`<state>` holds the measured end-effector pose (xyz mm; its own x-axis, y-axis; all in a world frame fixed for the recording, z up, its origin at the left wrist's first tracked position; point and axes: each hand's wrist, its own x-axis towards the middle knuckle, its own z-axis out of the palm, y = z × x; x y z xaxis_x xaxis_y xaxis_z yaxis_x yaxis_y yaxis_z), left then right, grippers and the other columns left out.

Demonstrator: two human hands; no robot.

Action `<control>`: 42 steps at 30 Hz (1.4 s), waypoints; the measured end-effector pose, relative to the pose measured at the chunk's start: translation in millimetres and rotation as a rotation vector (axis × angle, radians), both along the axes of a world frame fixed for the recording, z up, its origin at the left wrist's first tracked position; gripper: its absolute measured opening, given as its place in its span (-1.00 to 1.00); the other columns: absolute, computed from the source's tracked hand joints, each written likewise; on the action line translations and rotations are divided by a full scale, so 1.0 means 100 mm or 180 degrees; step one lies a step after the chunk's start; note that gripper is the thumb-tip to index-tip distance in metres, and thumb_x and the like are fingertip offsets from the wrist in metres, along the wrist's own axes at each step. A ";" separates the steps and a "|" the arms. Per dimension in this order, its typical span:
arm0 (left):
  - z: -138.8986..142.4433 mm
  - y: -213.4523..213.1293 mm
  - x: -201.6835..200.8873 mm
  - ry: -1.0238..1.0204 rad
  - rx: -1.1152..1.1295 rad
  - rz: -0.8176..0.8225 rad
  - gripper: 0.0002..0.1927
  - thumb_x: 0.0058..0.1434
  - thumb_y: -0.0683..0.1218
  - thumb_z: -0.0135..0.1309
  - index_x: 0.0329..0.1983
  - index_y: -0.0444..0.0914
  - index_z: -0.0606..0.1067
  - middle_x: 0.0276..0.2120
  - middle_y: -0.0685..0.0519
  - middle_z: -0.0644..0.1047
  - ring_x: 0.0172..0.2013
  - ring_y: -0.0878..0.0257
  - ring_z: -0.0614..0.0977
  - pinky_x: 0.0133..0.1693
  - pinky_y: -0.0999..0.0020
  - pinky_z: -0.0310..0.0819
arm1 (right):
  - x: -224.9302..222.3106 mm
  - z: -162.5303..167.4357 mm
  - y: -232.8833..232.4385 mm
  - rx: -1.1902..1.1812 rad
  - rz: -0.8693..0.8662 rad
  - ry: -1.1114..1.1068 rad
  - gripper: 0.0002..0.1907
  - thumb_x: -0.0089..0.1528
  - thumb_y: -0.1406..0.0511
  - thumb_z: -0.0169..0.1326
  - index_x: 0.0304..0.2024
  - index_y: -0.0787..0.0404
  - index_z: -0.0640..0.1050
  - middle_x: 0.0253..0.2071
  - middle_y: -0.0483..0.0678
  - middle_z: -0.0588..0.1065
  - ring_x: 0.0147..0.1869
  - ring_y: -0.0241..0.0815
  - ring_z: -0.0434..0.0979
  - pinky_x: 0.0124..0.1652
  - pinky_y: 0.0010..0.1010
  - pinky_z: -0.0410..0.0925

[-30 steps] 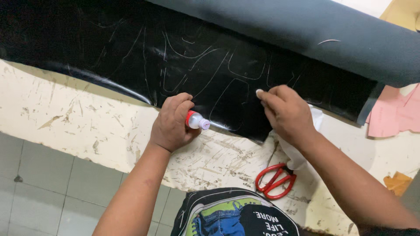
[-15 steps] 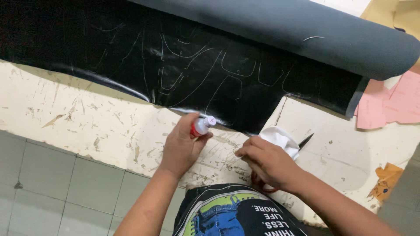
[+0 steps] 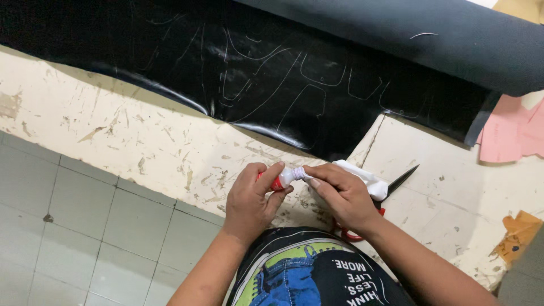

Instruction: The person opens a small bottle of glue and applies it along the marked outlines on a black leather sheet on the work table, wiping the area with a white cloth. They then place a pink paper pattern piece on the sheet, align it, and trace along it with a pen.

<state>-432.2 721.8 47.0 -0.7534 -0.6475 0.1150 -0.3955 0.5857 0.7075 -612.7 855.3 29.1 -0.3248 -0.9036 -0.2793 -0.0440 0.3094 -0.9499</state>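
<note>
My left hand (image 3: 252, 199) grips a small red tube with a white neck (image 3: 285, 177) over the near edge of the worn white table (image 3: 141, 141). The fingertips of my right hand (image 3: 340, 195) pinch the tube's white tip, so both hands meet on it. A sheet of black leather (image 3: 283, 73) with pale drawn outlines lies spread across the table beyond my hands. Its far part is rolled up (image 3: 442, 34).
Red-handled scissors (image 3: 391, 190) and a white rag (image 3: 368, 181) lie just behind my right hand. Pink paper pieces (image 3: 510, 133) lie at the right edge, an orange scrap (image 3: 518, 232) lower right. Grey floor tiles (image 3: 68, 226) show at the left.
My right hand left the leather sheet, came down past the white rag and joined the left hand on the tube's tip. The left hand drew the tube back toward my body.
</note>
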 end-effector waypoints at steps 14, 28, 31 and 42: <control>0.15 -0.03 -0.02 -0.0256 -0.1335 -0.0277 -0.56 0.16 -0.14 0.25 0.13 0.00 0.58 -0.10 -0.01 0.44 -0.12 0.07 0.48 -0.06 0.15 0.39 | 0.20 -0.26 -0.04 0.0778 -0.1260 -0.2689 -0.61 0.29 0.37 0.06 0.15 0.39 0.54 -0.13 0.03 0.64 -0.20 -0.27 0.62 -0.17 -0.44 0.49; -0.63 -0.42 0.04 0.0260 -0.0299 0.0276 -0.42 0.25 0.29 0.16 0.21 -0.06 0.40 0.26 -0.12 0.40 0.26 -0.11 0.37 0.30 0.01 0.15 | -1.07 -0.04 -0.62 0.0165 0.0450 0.2586 -0.81 0.26 0.31 0.21 -0.07 0.13 0.66 -0.16 -0.05 0.56 -0.16 -0.14 0.60 -0.21 -0.35 0.46; -0.74 -0.46 0.03 0.0288 -0.0366 0.0396 -0.42 0.31 0.35 0.06 0.22 -0.04 0.37 0.31 -0.11 0.39 0.32 -0.11 0.36 0.36 -0.02 0.11 | -1.02 -0.09 -0.80 0.0056 0.0587 0.2840 -0.83 0.28 0.30 0.21 -0.07 0.10 0.66 -0.14 -0.06 0.54 -0.14 -0.12 0.58 -0.20 -0.32 0.46; -0.83 -0.46 0.07 0.0104 -0.0528 0.0376 -0.43 0.30 0.36 0.07 0.20 -0.03 0.37 0.30 -0.12 0.39 0.30 -0.11 0.36 0.33 0.00 0.12 | -0.92 -0.15 -0.80 -0.0152 0.1025 0.3263 -0.76 0.19 0.34 0.22 -0.07 0.08 0.67 -0.21 -0.04 0.51 -0.17 -0.09 0.55 -0.28 -0.29 0.44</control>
